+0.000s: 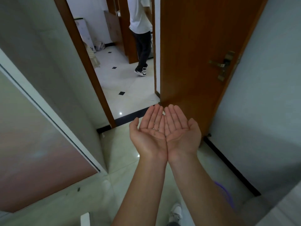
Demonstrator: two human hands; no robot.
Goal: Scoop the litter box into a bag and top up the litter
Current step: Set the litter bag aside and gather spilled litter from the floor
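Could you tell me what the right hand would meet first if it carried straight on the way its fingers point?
Probably the open wooden door: the right hand, palm up and empty, points its fingertips at the door's lower edge beside the doorway. Depth is unclear from this one view.

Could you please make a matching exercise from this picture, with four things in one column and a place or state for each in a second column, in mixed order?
Things:
1. left hand
2. wooden door
3. door handle
4. other person

Places or states:
A. standing open
B. in the far room, past the doorway
C. palm up, edge against the right hand
D. brass-coloured, near the door's right edge

Pairs: 1-C, 2-A, 3-D, 4-B
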